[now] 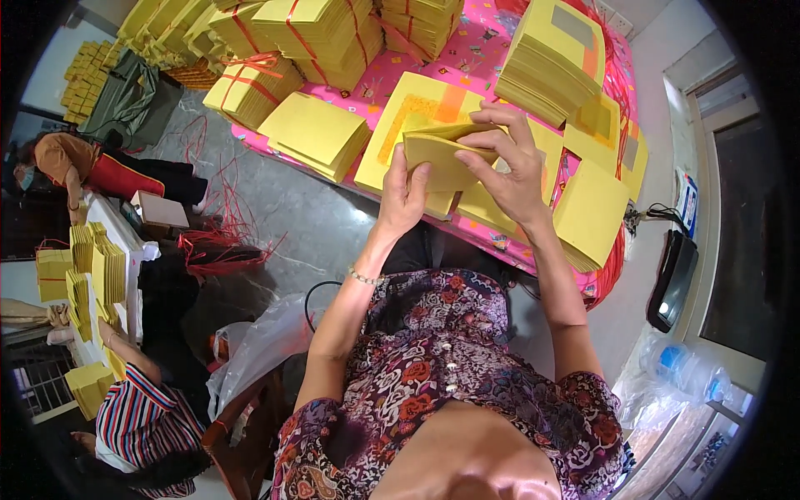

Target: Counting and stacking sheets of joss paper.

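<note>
Above the table's near edge I hold some folded yellow paper sheets [442, 164], their upper edges fanned a little apart. My left hand [405, 193] grips their left side, thumb on the near face. My right hand [510, 167] closes on the right end, its fingers bent over the upper edge. Just behind them lies a large yellow sheet with an orange printed patch [400, 129]. Flat yellow stacks lie to either side: one on the left [312, 133], one on the right [593, 208].
The table has a pink patterned cover [367, 107]. A tall yellow paper stack [550, 62] and several bundles tied with red string [312, 37] stand farther back. Red strands [221, 242] litter the floor. Two people work at a white table [125, 225] on the left. A plastic bottle [687, 371] lies right.
</note>
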Tool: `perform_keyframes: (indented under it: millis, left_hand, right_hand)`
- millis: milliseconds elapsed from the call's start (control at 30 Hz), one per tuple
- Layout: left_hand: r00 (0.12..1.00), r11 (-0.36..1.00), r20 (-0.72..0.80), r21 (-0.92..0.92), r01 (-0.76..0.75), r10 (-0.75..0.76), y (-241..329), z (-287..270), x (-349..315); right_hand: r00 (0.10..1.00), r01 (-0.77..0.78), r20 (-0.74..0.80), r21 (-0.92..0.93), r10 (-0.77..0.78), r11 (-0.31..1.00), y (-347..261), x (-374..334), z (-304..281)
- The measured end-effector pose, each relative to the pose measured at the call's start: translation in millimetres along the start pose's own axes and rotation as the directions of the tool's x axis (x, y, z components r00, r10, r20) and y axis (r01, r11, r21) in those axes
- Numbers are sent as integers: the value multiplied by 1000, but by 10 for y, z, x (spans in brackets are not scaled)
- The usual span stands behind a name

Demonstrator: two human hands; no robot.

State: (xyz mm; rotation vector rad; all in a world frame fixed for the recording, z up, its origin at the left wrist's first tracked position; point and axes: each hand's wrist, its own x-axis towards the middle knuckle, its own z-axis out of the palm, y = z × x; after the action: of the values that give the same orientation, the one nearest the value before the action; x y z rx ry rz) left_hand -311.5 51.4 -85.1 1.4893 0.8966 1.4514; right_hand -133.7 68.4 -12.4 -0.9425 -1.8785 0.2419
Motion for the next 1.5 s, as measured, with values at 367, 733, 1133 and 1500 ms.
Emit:
perform_keyframes:
  millis: [367, 733, 1133, 1500]
  left_hand:
    - [1000, 994, -5, 107, -20, 21, -31, 1, -19]
    - [994, 964, 34, 244, -107, 101, -139, -12, -133]
    - [988, 932, 29, 329, -152, 151, -218, 6, -224]
    - [979, 917, 4, 348, -193, 205, -278, 22, -219]
  right_hand:
    - [988, -152, 41, 95, 148, 984, -35, -15, 31]
    - [997, 60, -43, -20, -61, 998, -144, 51, 3]
    - [971, 240, 55, -174, -234, 955, -182, 1, -43]
    - [958, 279, 123, -189, -259, 942, -164, -4, -57]
